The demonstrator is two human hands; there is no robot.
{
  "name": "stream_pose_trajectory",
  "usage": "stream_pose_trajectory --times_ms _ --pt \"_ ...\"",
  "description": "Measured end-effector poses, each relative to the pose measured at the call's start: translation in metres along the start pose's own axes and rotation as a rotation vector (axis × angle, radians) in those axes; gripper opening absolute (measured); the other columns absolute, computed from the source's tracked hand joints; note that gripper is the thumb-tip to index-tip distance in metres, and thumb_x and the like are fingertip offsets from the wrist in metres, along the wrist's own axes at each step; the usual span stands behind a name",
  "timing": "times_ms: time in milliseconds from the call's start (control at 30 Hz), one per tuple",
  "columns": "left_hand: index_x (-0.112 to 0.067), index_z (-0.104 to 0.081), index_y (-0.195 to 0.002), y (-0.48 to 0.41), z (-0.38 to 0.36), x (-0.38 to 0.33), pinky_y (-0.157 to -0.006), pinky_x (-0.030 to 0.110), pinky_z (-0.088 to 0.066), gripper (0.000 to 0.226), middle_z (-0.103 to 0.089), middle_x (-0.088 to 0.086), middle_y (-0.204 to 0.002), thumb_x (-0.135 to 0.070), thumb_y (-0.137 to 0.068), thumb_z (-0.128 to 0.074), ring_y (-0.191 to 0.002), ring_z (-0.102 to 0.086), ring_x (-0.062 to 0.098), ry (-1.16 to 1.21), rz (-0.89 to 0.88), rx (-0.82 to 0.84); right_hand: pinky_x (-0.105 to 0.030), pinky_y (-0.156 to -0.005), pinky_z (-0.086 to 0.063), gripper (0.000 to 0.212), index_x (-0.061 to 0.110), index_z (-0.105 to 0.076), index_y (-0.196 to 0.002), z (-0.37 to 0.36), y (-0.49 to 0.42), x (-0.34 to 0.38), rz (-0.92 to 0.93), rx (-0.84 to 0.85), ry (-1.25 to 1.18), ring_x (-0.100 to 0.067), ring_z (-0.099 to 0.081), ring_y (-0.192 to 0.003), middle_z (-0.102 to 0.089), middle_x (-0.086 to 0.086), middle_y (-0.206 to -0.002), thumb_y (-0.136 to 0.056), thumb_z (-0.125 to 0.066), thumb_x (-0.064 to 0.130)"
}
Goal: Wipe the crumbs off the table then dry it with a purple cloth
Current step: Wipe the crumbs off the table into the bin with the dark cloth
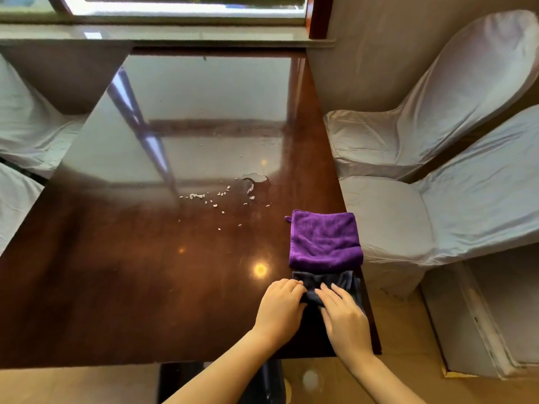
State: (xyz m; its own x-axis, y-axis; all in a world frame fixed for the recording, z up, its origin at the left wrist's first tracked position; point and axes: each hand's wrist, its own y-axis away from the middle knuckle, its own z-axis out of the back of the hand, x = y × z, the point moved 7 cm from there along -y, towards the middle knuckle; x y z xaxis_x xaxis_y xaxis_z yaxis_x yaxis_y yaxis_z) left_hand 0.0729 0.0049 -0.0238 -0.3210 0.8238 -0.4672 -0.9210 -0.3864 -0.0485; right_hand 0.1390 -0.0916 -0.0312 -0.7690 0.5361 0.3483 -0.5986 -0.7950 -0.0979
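A glossy dark wooden table (122,272) fills the view. White crumbs (204,197) lie scattered near its middle, beside a small water puddle (256,179). A folded purple cloth (325,240) rests at the table's right edge. Just in front of it lies a dark grey cloth (329,282), bunched up. My left hand (278,309) grips its left side with curled fingers. My right hand (345,319) lies flat on its right side, fingers spread and pressing down. Both hands hide much of the grey cloth.
Two white-covered chairs (437,118) (455,208) stand close along the table's right side. More covered chairs (26,123) sit at the left. A window sill (175,33) runs along the far end. The table's near edge is just below my wrists.
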Motion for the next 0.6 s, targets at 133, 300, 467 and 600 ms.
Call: stream_pose_trajectory --times_ms 133,300,467,600 --pt "-0.01 -0.064 -0.099 -0.003 0.035 0.021 -0.084 0.034 -0.046 0.021 -0.069 0.006 -0.103 -0.018 -0.082 -0.055 -0.096 -0.061 0.026 0.112 0.097 -0.1 -0.022 -0.076 -0.052 0.031 0.012 -0.067 -0.108 0.01 -0.022 0.022 0.011 -0.007 -0.24 -0.018 -0.068 -0.095 -0.073 -0.003 -0.103 -0.078 -0.071 0.005" --pt "-0.008 -0.063 -0.104 -0.029 0.099 0.045 -0.085 0.035 -0.045 0.025 -0.068 0.009 -0.107 -0.012 -0.079 -0.061 -0.099 -0.06 0.03 0.086 0.135 -0.293 -0.026 -0.091 -0.045 0.03 0.01 -0.06 -0.119 0.03 -0.085 0.059 0.024 -0.063 -0.424 -0.02 -0.062 -0.108 -0.067 -0.008 -0.117 -0.09 -0.057 0.008" --pt "-0.009 -0.058 -0.115 -0.088 0.153 0.07 -0.092 0.036 -0.041 0.03 -0.062 0.011 -0.119 -0.014 -0.086 -0.056 -0.111 -0.053 0.029 0.136 0.176 -0.356 -0.028 -0.091 -0.045 0.027 0.008 -0.06 -0.118 0.063 -0.168 0.083 0.112 -0.144 -0.458 -0.024 -0.061 -0.107 -0.066 -0.011 -0.117 -0.091 -0.053 0.007" --pt "-0.01 -0.058 -0.116 -0.146 0.173 0.089 -0.09 0.039 -0.042 0.03 -0.063 0.012 -0.118 -0.015 -0.086 -0.054 -0.111 -0.052 0.031 0.139 0.207 -0.384 -0.038 -0.084 -0.05 0.028 0.008 -0.059 -0.118 0.071 -0.231 0.081 0.112 -0.211 -0.353 -0.03 -0.061 -0.105 -0.066 -0.012 -0.117 -0.092 -0.052 0.009"
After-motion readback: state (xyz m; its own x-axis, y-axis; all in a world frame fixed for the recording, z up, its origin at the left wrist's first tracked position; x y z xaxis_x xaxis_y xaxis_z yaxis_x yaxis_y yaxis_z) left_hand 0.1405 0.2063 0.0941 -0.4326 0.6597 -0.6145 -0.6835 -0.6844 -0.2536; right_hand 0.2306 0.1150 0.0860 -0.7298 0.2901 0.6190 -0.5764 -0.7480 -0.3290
